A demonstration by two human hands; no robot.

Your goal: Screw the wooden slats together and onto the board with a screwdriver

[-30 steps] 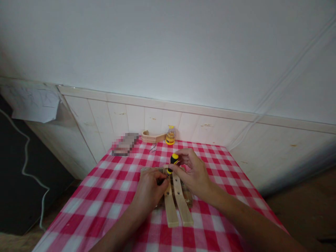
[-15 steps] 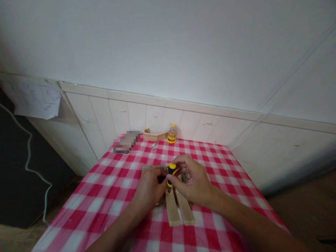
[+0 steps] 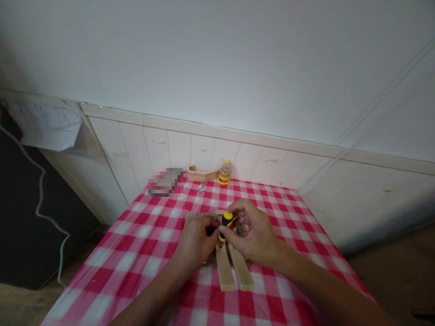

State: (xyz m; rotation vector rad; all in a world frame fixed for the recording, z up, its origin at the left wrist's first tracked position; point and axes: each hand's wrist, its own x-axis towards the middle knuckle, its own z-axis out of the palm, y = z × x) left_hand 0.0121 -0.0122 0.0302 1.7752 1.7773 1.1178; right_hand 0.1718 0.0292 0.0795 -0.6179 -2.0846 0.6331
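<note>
A short yellow-and-black screwdriver (image 3: 227, 219) stands nearly upright, its lower end at a wooden piece. My right hand (image 3: 254, 228) grips its handle between thumb and fingers. Close against its left side, my left hand (image 3: 197, 235) is closed, thumb and index finger curled together; what they pinch is hidden. Two flat light-wood legs (image 3: 225, 271) (image 3: 243, 270) reach towards me from under the hands. Behind the hands lies the rest of the wooden assembly (image 3: 220, 213), mostly covered, with a patterned part showing at the left. The screwdriver's tip is too small to make out.
A red-and-white checked cloth (image 3: 136, 262) covers the table. Near the wall stand a curved wooden piece (image 3: 204, 175), a clear-topped yellow container (image 3: 224, 174) and small metal parts (image 3: 201, 187). A blurred-out flat object (image 3: 166, 182) lies at the back left. A white cable (image 3: 41, 194) hangs at left.
The screwdriver's top now tilts slightly more to the right, with my right hand still around it. My left hand keeps its place. The whole view has shifted a little.
</note>
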